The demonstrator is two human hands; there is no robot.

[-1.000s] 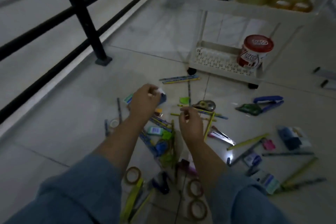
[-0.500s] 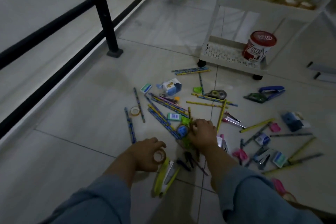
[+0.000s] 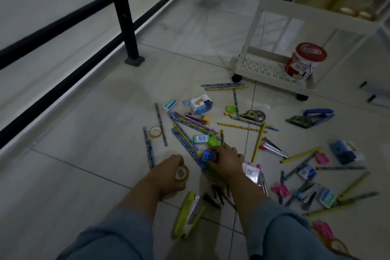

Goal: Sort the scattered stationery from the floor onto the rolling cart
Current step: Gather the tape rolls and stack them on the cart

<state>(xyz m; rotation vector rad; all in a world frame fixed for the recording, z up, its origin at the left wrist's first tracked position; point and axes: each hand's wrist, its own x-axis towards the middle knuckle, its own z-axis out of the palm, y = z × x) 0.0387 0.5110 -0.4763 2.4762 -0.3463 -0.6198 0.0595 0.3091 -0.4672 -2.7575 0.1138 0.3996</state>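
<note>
Far left there's the black railing [image 3: 121, 12] running along the tiled floor. In from that, a small tape roll [image 3: 155, 132] lies flat on the tile between two loose pencils. Next comes the left hand [image 3: 168, 173], low over the floor with its fingers curled round a clear tape roll [image 3: 182, 173], so that one's properly gripped. Just below it a yellow stapler [image 3: 186, 215] lies on the tile. The right hand [image 3: 226, 161] is palm-down on the near end of the heap of pencils [image 3: 185, 133], fingertips right at a blue binder clip [image 3: 207, 156] (it's really dim here, so I can't tell whether it's pinching the clip or only touching it). Everything else is still scattered on the floor, like the blue stapler [image 3: 318, 113] off to the right. The rolling cart [image 3: 272, 69] stands upper right, well apart from both hands, with a red-lidded tub [image 3: 305, 62] on its bottom shelf.
</note>
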